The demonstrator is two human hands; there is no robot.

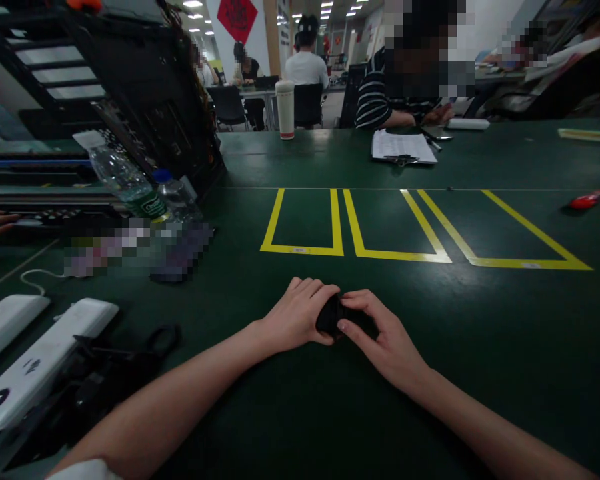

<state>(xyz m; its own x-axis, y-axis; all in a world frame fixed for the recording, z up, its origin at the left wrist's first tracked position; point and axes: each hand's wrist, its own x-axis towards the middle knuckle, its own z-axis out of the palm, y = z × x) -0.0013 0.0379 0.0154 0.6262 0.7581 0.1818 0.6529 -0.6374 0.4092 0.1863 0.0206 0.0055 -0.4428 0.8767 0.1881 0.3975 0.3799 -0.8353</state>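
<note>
Nearest: both hands meet low over the dark green table (290,413). Left hand (300,313) is wrapped around a small black object (327,317), palm over its side. Right hand (387,340) pinches the object's right end between thumb and fingertips. Looks like one hand steadies while the other works the end (my reading; the fingers hide most of its form).

Near left: a white device (87,320) lies flat beside tangled black gear (95,373).

Further out: a clear bottle with a green label (123,177) leans close to a blue-capped bottle (175,197). To the right of them, yellow tape outlines (325,252) mark three bays, presumably to keep spots distinct; the black object is on the near side of them. A red item (589,200) lies right of the tape.

Far side: a white cup (285,110) stands upright; a clipboard (404,147) lies before a person in a striped top (373,93), likely for easy reach.
</note>
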